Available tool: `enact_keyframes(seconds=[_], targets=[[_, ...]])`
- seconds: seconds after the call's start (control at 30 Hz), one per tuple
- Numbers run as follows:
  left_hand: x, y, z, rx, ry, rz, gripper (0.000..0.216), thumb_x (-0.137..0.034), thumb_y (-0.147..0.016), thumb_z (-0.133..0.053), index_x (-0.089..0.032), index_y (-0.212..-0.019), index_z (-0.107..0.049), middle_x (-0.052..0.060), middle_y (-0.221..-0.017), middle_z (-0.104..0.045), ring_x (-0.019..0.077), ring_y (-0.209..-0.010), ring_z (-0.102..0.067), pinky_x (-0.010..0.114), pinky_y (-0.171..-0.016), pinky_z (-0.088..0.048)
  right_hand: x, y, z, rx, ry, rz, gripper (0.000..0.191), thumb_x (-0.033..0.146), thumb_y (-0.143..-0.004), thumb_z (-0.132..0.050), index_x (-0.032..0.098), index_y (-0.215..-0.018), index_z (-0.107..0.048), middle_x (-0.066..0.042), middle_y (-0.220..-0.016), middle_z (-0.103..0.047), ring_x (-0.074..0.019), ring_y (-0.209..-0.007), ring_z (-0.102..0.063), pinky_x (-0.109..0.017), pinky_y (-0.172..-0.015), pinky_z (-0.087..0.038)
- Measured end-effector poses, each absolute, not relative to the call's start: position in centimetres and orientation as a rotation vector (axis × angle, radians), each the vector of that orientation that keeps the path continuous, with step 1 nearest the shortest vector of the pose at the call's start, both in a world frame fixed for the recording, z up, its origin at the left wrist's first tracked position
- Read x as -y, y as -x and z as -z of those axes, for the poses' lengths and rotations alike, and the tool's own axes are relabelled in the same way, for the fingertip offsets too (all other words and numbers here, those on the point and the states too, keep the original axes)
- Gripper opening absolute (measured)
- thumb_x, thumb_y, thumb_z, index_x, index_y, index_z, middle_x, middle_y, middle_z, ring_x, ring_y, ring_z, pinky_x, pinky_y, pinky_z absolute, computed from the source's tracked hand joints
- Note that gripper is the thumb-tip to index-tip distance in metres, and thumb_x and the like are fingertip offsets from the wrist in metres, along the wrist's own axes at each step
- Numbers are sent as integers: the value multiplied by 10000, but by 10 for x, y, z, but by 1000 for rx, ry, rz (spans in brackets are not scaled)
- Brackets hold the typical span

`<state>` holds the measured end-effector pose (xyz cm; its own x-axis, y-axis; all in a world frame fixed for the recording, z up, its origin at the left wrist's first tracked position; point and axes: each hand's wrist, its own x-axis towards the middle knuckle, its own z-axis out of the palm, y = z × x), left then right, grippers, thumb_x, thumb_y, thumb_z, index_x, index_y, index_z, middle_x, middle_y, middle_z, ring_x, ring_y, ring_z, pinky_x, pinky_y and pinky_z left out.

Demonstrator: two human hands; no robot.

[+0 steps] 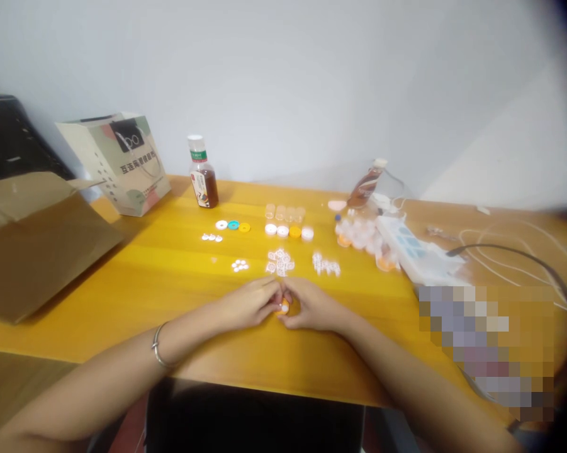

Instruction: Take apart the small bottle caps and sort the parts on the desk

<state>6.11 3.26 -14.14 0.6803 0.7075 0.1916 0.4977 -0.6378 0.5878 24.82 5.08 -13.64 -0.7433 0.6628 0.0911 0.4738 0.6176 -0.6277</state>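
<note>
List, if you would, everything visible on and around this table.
table: one, yellow, centre
paper bag: one, pale printed, far left
cardboard box: one, brown, left edge
upright bottle: one, brown liquid, back centre
tilted bottle: one, brown, back right
rings: three, white teal yellow, mid-table row
caps: four, three white one orange, row
small pieces: several clusters, white, mid-table
power strip: one, white, right
orange piece: one, between both hands
bracelet: one, silver, left wrist
left hand: one, pinching orange piece
right hand: one, pinching orange piece
</note>
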Motion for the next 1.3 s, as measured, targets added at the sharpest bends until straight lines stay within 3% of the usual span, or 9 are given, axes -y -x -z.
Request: enact_keyframes(seconds=[0.2,0.5,1.03,1.3], targets=[[-38,-56,132,-886,-2354,-609,38,-180,-840,-476,-172,-804,-482,10,-819,-562,110,-734,-518,231,-683,-421,-51,-250,136,2494,921,-897,180,190,-646,-591,192,-791,-484,15,-748,-534,-115,-657,-464,-232,-613,-365],[-93,11,122,-1384,-2225,-570,85,-200,-758,-492,-156,-775,-562,10,-722,-616,131,-649,-553,234,-616,-407,-50,-252,134,2512,983,-876,196,207,-654,-591,195,-827,-500,5,-777,-544,-128,-691,-488,-245,-639,-374],[-100,18,133,-1321,-2206,-483,135,-191,-749,-480,-159,-809,-597,17,-778,-658,135,-692,-596,224,-637,-423,-50,-252,132,2502,990,-920,185,201,-666,-598,198,-826,-506,2,-784,-547,-133,-703,-484,-252,-653,-382],[-90,7,121,-1375,-2448,-580,127,-173,-799,-464,-154,-808,-588,29,-795,-601,142,-718,-539,259,-679,-405,-50,-252,132,2501,983,-925,178,206,-667,-594,193,-822,-508,3,-778,-543,-129,-697,-483,-249,-647,-382]])
